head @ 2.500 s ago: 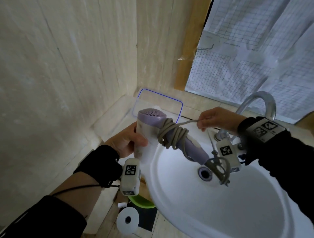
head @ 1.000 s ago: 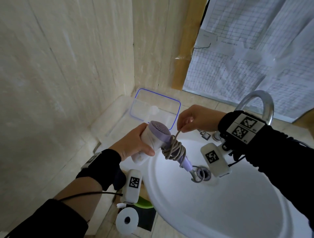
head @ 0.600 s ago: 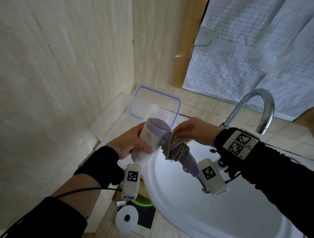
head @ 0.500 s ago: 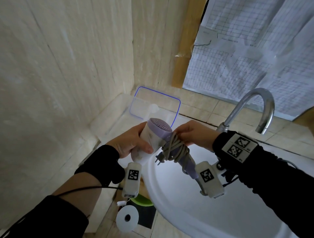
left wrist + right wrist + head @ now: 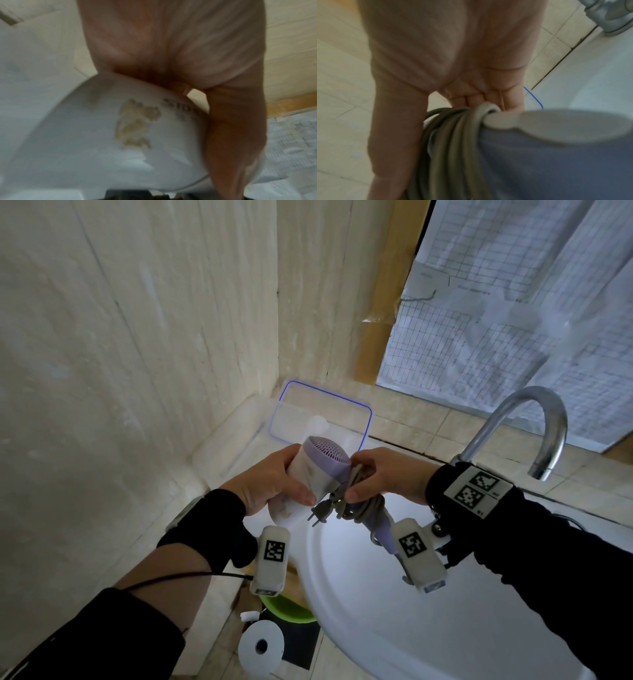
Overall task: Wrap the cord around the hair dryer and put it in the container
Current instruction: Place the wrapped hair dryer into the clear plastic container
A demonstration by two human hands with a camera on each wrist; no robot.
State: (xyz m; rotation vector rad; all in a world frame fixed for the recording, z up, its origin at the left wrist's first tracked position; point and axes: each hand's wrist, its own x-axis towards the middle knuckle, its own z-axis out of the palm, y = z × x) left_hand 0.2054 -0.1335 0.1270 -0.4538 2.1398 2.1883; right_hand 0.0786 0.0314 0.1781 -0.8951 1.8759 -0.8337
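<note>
With the cord (image 5: 356, 501) wound in several turns round the handle and its plug (image 5: 320, 512) poking out at 7 o'clock of the coil, you're at the tail end of the wrap step; stowing not yet begun.

Hands: your left hand (image 5: 270, 484) is clamped round the white barrel of the hair dryer (image 5: 322, 460); your right hand (image 5: 383, 477) is curled over the coil, thumb pressing the turns onto the handle. Dryer is held in the air over the sink (image 5: 445, 611) rim, w/ both hands close together on it.

Next move, by my judgement: keep thumb pressure on the coil so it doesn't spring loose, then carry the lot toward 12 o'clock and lower it into the container (image 5: 363, 419), the clear tub w/ blue rim in the counter corner, just beyond the dryer. Plug end is loose and may snag the rim.

Other items: tap (image 5: 534, 419) at 2 o'clock, well apart from the path. Toilet roll (image 5: 261, 645) and green bowl (image 5: 284, 609) low at 6 o'clock, out of the way. Wall is close on the container's 9 o'clock side, so approach room is tight.
</note>
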